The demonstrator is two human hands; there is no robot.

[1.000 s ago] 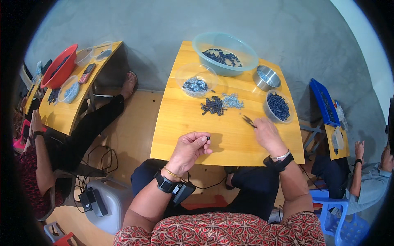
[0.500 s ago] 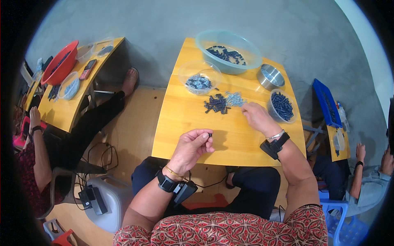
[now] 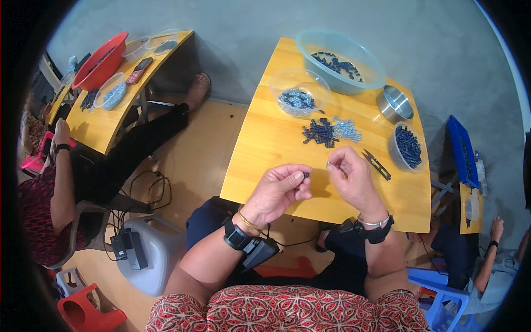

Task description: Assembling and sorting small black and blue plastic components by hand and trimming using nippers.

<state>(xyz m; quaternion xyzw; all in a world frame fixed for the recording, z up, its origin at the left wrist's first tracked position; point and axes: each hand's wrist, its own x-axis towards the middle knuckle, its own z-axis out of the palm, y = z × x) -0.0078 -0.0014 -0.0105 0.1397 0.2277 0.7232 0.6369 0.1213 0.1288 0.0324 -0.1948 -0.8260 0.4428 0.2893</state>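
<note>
Over the bare near half of the yellow wooden table (image 3: 265,149), my left hand (image 3: 279,191) pinches a small dark plastic piece (image 3: 306,175); my right hand (image 3: 351,177) pinches a thin metal pin (image 3: 328,164), black snips (image 3: 376,164) just beside.

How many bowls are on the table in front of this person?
4: a big blue bowl at the far edge, a clear bowl nearer left, a steel bowl at right, and a small clear bowl nearest on the right.
</note>
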